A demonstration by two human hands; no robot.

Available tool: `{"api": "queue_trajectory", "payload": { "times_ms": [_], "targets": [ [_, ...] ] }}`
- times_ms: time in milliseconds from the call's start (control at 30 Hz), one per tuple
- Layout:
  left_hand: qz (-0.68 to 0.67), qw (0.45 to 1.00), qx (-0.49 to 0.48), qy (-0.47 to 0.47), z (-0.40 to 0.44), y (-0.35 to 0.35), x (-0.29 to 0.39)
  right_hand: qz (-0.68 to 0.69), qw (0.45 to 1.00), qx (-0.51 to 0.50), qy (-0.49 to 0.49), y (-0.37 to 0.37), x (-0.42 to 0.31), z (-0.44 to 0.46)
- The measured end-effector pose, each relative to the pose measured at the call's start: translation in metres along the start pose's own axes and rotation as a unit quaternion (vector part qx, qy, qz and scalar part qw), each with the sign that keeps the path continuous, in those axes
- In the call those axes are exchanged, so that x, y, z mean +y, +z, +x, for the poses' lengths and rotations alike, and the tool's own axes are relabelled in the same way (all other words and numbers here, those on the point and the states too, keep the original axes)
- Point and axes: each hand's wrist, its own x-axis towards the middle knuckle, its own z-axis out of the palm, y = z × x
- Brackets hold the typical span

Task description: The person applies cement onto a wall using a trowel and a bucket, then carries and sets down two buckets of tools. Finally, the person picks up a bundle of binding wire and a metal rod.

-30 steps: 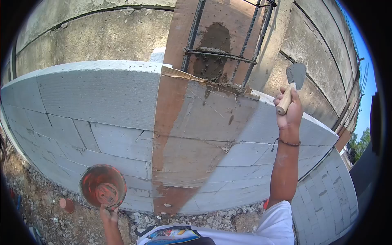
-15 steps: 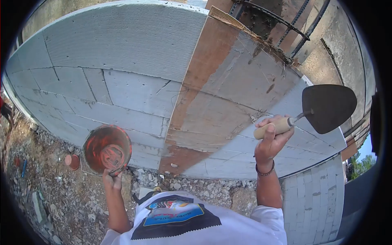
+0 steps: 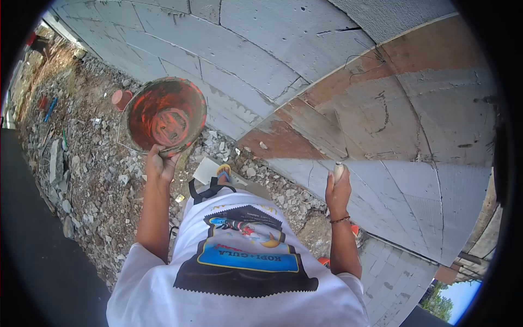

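Note:
My left hand [image 3: 162, 164] grips the near rim of an orange-red bucket [image 3: 188, 109] smeared with grey mortar. Its open mouth faces me, and only residue shows inside. On the right, my right hand [image 3: 339, 193] is closed round the wooden handle of a trowel [image 3: 339, 172]; the blade is seen nearly edge-on and is hard to make out. Just beyond that hand stands the block wall [image 3: 403, 210], with a brown wooden board [image 3: 327, 122] against it, stained with grey mortar.
Rubble [image 3: 87, 163] covers the ground along the wall. A small orange pot [image 3: 121, 99] lies beyond the bucket. My sandalled foot [image 3: 223, 173] is beside a pale slab [image 3: 206, 170]. Another block wall [image 3: 397, 278] stands at the lower right.
The view has tilted down and turned, so the rebar column has left the frame. The trowel has come down from the wall top, its blade turned edge-on. The bucket stays in my left hand.

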Motion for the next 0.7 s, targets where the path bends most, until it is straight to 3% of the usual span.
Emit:
{"api": "queue_trajectory", "payload": {
  "times_ms": [100,167,233,300,400,467,500,567,633,700],
  "targets": [
    [0.002,1.0,0.017,0.009,0.0,-0.009,-0.015,0.028,0.999,-0.04,0.011,0.009,-0.02,0.011],
    [0.033,0.998,0.045,0.002,0.012,-0.031,-0.026,0.06,0.982,-0.139,-0.115,0.019,-0.033,0.004],
    [0.021,0.999,0.049,-0.005,0.026,-0.048,-0.039,0.124,0.959,-0.209,-0.144,0.05,-0.053,-0.005],
    [0.008,0.998,0.059,-0.001,0.062,-0.096,-0.063,0.169,0.925,-0.335,-0.062,0.084,-0.07,-0.022],
    [0.025,0.981,0.19,-0.025,0.099,-0.171,-0.101,0.182,0.891,-0.412,-0.059,0.136,-0.083,-0.041],
    [-0.011,0.973,0.23,-0.023,0.085,-0.204,-0.121,0.055,0.895,-0.44,-0.054,0.175,-0.072,-0.053],
    [-0.042,0.965,0.257,-0.023,0.075,-0.221,-0.131,0.057,0.89,-0.449,-0.058,0.194,-0.058,-0.059],
    [-0.037,0.947,0.32,0.006,0.042,-0.251,-0.146,0.058,0.884,-0.461,0.052,0.219,-0.035,-0.068],
    [-0.121,0.947,0.293,-0.049,-0.007,-0.28,-0.156,0.042,0.879,-0.475,0.02,0.216,-0.016,-0.068],
    [-0.181,0.926,0.325,-0.069,-0.05,-0.308,-0.168,-0.023,0.838,-0.543,-0.048,0.206,0.0,-0.063]
  ]
}}
